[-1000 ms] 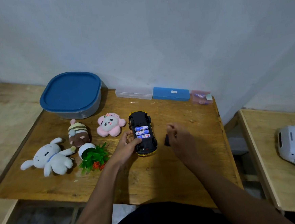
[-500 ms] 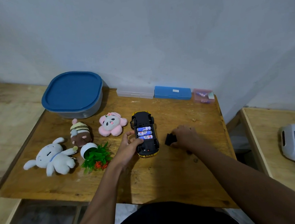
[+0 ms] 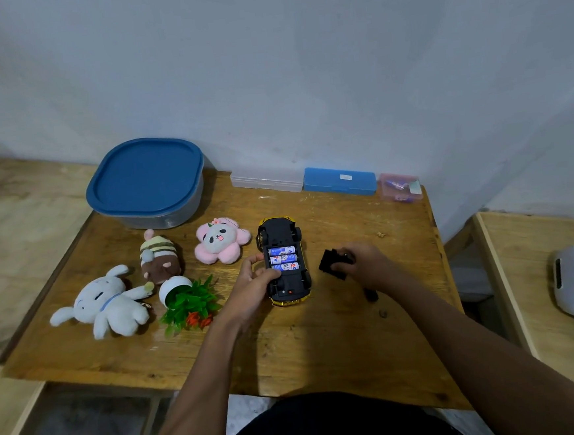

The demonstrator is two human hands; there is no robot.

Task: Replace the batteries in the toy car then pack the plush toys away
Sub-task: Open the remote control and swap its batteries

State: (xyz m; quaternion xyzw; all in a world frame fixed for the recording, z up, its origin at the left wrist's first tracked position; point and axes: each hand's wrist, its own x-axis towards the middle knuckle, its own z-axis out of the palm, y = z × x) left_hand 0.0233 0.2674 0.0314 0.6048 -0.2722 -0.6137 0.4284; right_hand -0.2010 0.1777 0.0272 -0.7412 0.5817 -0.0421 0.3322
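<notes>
Black cover (image 3: pixel 330 265) well inside table (image 3: pixel 323 348) edge

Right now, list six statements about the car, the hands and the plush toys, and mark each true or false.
1. The toy car lies upside down, battery bay open. True.
2. The bay is empty. False: three batteries sit in it.
3. The right hand grips the black cover beside the car. True.
4. The container stands open. False: its blue lid is on.
5. Three plush toys lie on the table, left of the car. True.
6. The left hand rests flat on the table. False: it holds the car.
</notes>
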